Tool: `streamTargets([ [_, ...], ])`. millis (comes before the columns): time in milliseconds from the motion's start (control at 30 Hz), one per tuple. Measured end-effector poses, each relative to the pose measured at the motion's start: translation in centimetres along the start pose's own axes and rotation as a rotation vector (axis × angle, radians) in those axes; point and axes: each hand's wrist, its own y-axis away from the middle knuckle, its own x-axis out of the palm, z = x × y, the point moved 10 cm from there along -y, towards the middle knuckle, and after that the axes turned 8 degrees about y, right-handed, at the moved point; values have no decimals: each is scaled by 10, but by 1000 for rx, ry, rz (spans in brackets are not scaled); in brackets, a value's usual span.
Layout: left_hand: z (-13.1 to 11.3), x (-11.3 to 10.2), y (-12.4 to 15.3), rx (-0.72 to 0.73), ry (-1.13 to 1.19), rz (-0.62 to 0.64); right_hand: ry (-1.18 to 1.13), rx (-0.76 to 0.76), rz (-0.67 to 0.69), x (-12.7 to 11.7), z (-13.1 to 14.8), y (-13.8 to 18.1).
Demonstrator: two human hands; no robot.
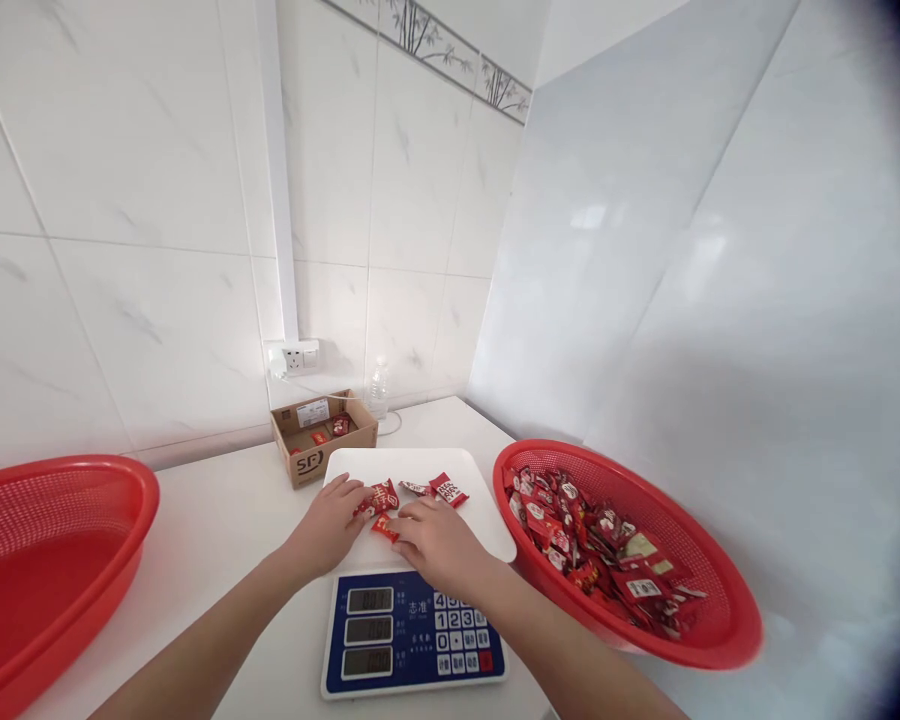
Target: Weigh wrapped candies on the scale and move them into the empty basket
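Observation:
My left hand (328, 528) reaches over the white scale pan (450, 462), its fingers closed on the near-left end of a red snack packet (381, 497). Beside it, my right hand (441, 540) pinches a smaller red packet (382, 527) between thumb and fingers. Farther back on the pan lie a red-and-white packet (450, 490) and a partly covered packet (415, 488). In front of the pan is the scale's blue panel (412, 600) with displays and number keys; my right wrist hides some of the keys.
A red plastic basket (727, 610) full of wrapped snacks stands on the right. Another red basket (131, 500) is at the left edge. Behind the pan sit a cardboard box (345, 455) holding a few packets and a clear plastic bottle (379, 388). A cable runs from the wall socket (294, 358).

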Motion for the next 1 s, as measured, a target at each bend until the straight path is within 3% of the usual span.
streamTargets([
  [100,-1,0,-3,9,-25,8,32,48,38,7,3,-6],
  [300,1,1,-1,-15,-51,35,59,162,51,15,-16,-5],
  [533,6,0,-3,-45,-47,25,-152,228,-44,9,-29,-1],
  [800,5,-1,-6,-36,-34,35,-395,160,-150,7,-35,-2],
  [1000,4,-3,-9,-45,-39,39,-347,182,-138,8,-39,0],
])
